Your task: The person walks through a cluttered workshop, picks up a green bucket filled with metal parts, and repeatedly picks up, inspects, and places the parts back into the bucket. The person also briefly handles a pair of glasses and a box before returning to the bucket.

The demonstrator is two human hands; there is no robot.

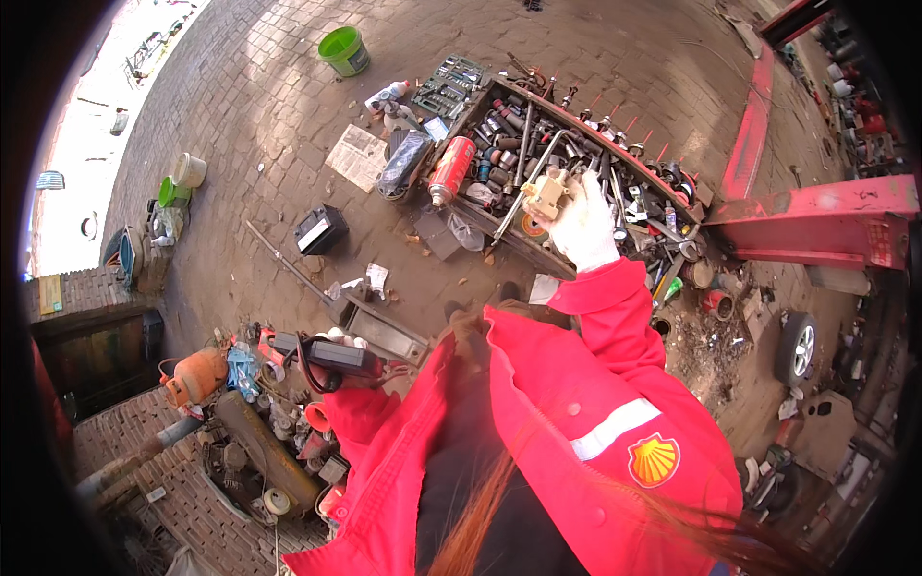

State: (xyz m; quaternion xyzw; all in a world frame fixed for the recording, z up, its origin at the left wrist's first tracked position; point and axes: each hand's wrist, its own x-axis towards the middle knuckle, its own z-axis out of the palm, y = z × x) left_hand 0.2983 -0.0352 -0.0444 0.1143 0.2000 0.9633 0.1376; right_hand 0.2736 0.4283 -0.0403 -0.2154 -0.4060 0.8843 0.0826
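My right hand [584,228], in a white glove, is raised over the near side of a long metal tool box. Its fingers close round a small beige plastic part [547,195], blocky with short projections. The tool box [543,252] is full of sockets, bars and wrenches. Down on the left, white glove fingertips of my left hand [348,338] show over the far edge of a black box-shaped device [338,358] with a dark cable looped at its end. The rest of that hand is hidden behind the device. A red spray can [451,171] lies at the tool box's left end.
A green socket case [448,88] lies open beyond the tool box. A car battery [321,230] stands on the brick floor, and a green bucket [344,51] farther off. Red lift arms [816,219] reach in from the right. An orange gas cylinder [197,375] and scrap crowd the lower left.
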